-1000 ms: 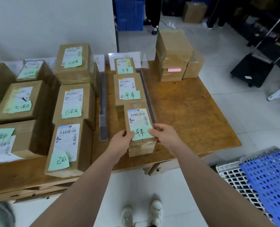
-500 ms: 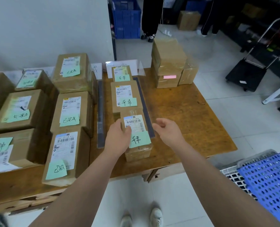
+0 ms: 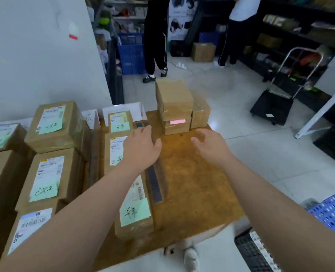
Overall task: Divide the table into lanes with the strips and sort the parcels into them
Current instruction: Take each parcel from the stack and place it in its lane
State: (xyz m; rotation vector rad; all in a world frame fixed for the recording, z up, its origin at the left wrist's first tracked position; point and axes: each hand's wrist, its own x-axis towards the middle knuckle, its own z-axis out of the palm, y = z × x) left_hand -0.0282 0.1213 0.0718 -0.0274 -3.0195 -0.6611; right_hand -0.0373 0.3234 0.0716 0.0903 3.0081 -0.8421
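Observation:
Three brown parcels with green notes lie in a row in the middle lane of the wooden table [image 3: 198,179]; the nearest parcel [image 3: 135,214] sits at the front edge. A dark strip [image 3: 154,183] runs along their right side and another dark strip [image 3: 93,163] along their left. More labelled parcels [image 3: 49,177] fill the lanes to the left. At the table's far right stands a stack of parcels with a pink note [image 3: 175,108]. My left hand [image 3: 141,148] hovers open over the middle parcel. My right hand [image 3: 211,144] is open above bare wood, short of the stack.
White paper signs [image 3: 121,110] stand at the table's far edge. Two people stand on the tiled floor beyond the table, near a blue crate [image 3: 131,52] and shelves. A black trolley [image 3: 274,107] is at the right, and a blue perforated crate [image 3: 333,213] at the lower right.
Both hands have let go of the nearest parcel, which now rests at the front edge, and have moved forward toward the far stack. The view has tilted up.

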